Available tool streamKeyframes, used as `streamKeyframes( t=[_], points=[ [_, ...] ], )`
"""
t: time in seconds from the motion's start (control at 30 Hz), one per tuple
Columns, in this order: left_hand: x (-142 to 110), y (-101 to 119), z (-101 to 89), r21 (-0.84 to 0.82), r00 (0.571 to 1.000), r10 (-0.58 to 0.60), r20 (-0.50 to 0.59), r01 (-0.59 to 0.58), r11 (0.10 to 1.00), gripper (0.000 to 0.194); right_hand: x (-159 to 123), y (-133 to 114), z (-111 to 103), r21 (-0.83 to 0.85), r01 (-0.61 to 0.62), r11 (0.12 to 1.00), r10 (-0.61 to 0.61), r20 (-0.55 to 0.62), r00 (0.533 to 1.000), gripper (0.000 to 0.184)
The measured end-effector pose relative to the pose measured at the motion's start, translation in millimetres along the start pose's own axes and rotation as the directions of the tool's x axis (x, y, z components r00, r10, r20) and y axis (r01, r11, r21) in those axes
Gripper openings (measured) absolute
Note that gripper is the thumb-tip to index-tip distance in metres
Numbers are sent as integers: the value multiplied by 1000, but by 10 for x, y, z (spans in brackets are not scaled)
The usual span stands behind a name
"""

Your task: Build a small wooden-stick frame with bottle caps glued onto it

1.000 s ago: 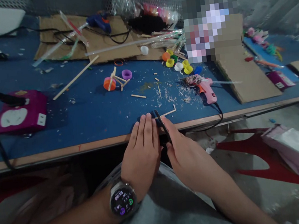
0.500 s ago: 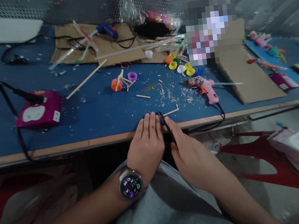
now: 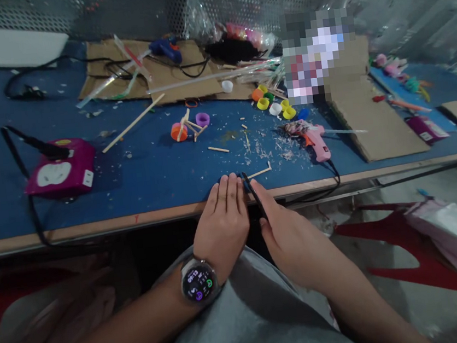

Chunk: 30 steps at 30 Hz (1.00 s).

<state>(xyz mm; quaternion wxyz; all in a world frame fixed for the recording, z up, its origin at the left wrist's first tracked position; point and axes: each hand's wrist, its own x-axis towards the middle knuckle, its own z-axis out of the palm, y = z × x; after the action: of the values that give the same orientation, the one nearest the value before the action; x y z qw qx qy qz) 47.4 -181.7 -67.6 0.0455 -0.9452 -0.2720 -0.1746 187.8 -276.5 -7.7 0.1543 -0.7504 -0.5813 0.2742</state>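
My left hand (image 3: 225, 224), with a smartwatch on its wrist, lies flat at the table's front edge, fingers straight and side by side. Beside it, my right hand (image 3: 287, 231) is closed round a slim black knife (image 3: 252, 188), the forefinger stretched along its back. The knife's tip rests across a thin wooden stick (image 3: 260, 173) with a short bent piece at its far end. The stick's near end runs toward my left fingertips, and whether they press on it is hidden. Farther back lies a small stick frame (image 3: 190, 125) with orange and purple bottle caps.
A pink glue gun (image 3: 315, 138) lies to the right among glue scraps, near several bottle caps (image 3: 275, 109). A purple power socket box (image 3: 61, 167) sits left, near a long wooden stick (image 3: 134, 123). Cardboard (image 3: 375, 121) and a blue glue gun (image 3: 165, 50) are farther back.
The view has shifted slightly. Both hands and the knife keep nearly the same place against the stick and the table edge.
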Motion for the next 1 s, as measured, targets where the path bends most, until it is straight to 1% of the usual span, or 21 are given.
streamKeyframes(
  t=[0.1,0.17,0.33,0.43,0.53,0.7,0.83,0.93,1.0],
  points=[
    [-13,-10,39,-9,1000,4,-31,-4,1000,56,89,2,-9,3,20,1000,-20,5,1000,76],
    [-15,-14,53,-19,1000,-3,-21,2,1000,58,106,22,-1,16,35,999,-35,4,999,76],
    [6,-7,20,12,1000,1,-7,-1,1000,56,-16,70,33,4,30,1000,-30,-14,999,72],
    [22,0,-2,30,1000,10,-10,-10,1000,55,-49,65,27,-13,23,1000,-23,0,1000,73],
    [28,7,1,37,1000,5,-12,-4,999,55,17,41,-1,-12,30,999,-29,18,999,74],
    [15,14,36,38,1000,-16,11,16,999,57,131,52,-12,5,73,997,-73,-10,997,73],
    [1,22,52,43,999,-20,27,19,999,59,46,110,23,13,99,995,-98,-39,994,72],
    [0,32,48,51,1000,-17,24,16,999,58,-32,120,18,1,72,997,-72,-17,997,72],
    [3,34,42,59,1000,-10,17,9,998,57,-35,100,-12,-1,60,998,-60,8,998,73]
  ],
)
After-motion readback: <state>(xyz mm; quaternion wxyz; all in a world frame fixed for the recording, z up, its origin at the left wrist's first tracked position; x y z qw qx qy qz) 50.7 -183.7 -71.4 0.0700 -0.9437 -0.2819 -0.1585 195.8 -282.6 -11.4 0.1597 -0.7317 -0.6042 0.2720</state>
